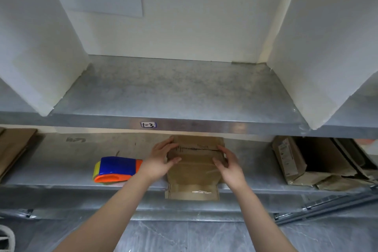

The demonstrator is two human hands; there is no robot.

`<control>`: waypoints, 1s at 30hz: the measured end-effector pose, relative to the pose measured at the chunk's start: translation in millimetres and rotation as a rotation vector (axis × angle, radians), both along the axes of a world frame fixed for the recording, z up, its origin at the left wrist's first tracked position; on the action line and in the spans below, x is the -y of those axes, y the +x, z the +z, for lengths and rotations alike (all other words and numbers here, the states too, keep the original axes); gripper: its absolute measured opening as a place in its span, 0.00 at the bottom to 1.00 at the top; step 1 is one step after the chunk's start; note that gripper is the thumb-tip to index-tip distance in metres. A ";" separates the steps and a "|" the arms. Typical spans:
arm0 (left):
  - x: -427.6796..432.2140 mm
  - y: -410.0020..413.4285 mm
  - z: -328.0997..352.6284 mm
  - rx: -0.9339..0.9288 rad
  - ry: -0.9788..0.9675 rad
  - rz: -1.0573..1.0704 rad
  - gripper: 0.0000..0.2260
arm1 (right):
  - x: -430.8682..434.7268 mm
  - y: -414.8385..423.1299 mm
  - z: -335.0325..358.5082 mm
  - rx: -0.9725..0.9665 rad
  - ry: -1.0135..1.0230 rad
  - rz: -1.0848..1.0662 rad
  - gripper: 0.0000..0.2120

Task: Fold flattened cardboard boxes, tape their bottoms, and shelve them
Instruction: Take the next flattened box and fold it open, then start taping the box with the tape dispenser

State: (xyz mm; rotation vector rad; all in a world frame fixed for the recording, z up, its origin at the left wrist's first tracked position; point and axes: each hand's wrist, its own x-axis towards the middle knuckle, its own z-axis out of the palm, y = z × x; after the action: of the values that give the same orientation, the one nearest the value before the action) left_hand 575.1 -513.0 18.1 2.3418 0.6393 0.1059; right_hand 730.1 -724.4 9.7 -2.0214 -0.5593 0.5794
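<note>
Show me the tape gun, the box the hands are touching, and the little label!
tape gun (117, 166): head view, blue body.
cardboard box (193, 172): head view, middle of top face.
shelf label (148, 124): head view, sticker's middle.

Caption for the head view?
Left hand and right hand hold a cardboard box on the lower shelf, tape dispenser beside it.

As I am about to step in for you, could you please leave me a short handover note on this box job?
Left hand grips the cardboard box at its left side; right hand grips its right side.
The box lies on the lower shelf, near end overhanging the front edge; the tape dispenser lies to its left.
Done: box looks folded; whether its bottom is taped, I cannot tell.
Left: check the tape, then shelve it.
</note>
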 end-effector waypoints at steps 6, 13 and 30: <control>8.9 -5.8 11.0 0.004 0.271 -0.046 0.36 | 5.1 -11.4 6.6 0.412 -0.230 -0.019 0.23; 13.7 -22.5 50.9 0.062 0.483 -0.117 0.29 | 3.2 -28.1 45.2 0.798 -0.337 0.067 0.22; -98.5 -168.5 16.1 -0.142 0.721 -0.198 0.22 | -151.9 -184.2 20.8 0.915 -0.224 0.425 0.20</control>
State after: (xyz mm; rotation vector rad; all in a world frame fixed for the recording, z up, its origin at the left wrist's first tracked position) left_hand 406.5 -414.5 34.2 3.1185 0.4784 0.0905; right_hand 545.9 -572.5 30.5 -2.3384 -1.5445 -0.1033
